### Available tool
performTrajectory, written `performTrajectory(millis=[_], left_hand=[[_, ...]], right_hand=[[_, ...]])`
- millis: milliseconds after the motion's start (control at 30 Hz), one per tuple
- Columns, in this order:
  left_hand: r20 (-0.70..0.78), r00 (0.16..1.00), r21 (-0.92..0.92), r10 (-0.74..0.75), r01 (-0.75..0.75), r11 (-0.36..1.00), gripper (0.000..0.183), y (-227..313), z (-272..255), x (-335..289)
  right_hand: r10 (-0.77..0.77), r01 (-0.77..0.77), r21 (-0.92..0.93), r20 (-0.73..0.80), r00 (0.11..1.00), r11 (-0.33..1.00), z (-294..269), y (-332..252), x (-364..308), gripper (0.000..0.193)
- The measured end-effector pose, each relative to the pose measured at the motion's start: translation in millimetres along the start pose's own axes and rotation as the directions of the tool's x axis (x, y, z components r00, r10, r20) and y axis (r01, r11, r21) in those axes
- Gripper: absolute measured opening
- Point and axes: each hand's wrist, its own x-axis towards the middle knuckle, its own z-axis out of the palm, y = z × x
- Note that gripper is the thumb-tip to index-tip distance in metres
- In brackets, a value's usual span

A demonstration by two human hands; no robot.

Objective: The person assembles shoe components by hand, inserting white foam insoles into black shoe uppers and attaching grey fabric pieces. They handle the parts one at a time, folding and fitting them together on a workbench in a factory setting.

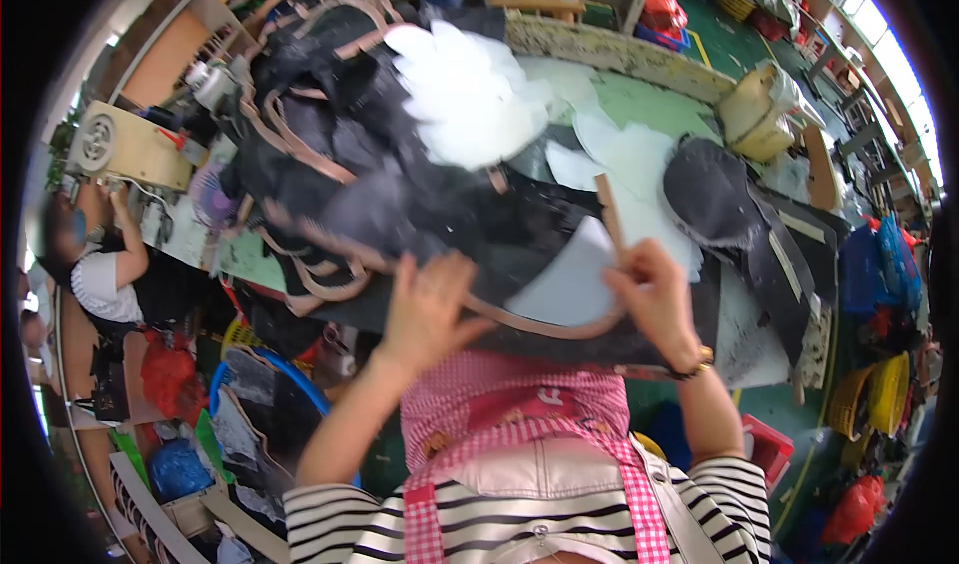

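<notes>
A long tan strip [544,326], leather-like, curves along the near edge of the table. My right hand [654,294] is closed in a pinch on it near one end, which sticks up past the fingers. My left hand [430,302] lies over the strip farther left, fingers stretched out and thumb apart, slightly blurred. Between my hands is a pale grey-blue curved piece [571,276]. Beyond my left hand spreads a heap of black sheet material [350,114] with more tan strips looping through it. A stack of white scalloped pieces [465,94] rests on the heap.
Dark rounded pieces [711,192] lie at the table's right. A cream bag [756,109] stands at the far right corner. On the left are a beige boxy machine [130,146] and another person [105,274]. A blue-rimmed basket [318,396] stands below the table's left edge.
</notes>
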Motion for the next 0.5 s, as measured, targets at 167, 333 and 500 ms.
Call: performTrajectory(millis=[167,333,500], left_hand=[[-0.203,0.973,-0.179,0.107,-0.144,0.973,0.047,42.4,21.1,-4.5],[-0.374,0.927,-0.172,-0.031,-0.036,0.984,0.026,-7.8,-19.5,66.0],[-0.282,0.957,0.477,0.074,0.073,0.876,0.02,-111.6,-9.5,160.2]], right_hand=[[-0.183,0.097,-0.408,-0.177,0.967,0.908,-64.6,-21.0,44.1,0.035],[-0.453,0.453,-0.323,0.078,0.888,0.831,-13.1,-58.2,92.7,0.033],[-0.506,0.601,-0.351,0.33,0.797,0.718,109.7,-56.4,182.1,0.034]])
